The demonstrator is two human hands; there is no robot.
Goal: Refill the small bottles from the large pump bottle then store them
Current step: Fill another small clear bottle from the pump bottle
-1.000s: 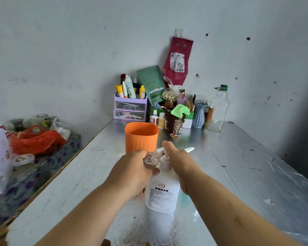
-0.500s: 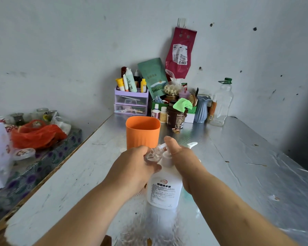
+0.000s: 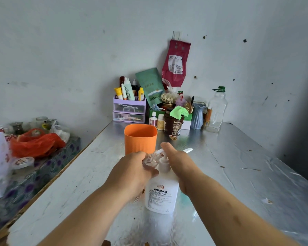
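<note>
Curling left hand (image 3: 132, 172) around small bottle (image 3: 150, 159)

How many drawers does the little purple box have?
2. In the purple box at the far end of the table, the upper drawer sits straight above the lower drawer. None seems hidden.

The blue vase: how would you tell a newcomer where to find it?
Look to the far corner of the metal table, where clutter is gathered. There, between the brown tub on its left and the clear plastic bottle on its right, stands the blue vase. It alone is pale blue and ribbed, with a flared wavy rim.
</note>
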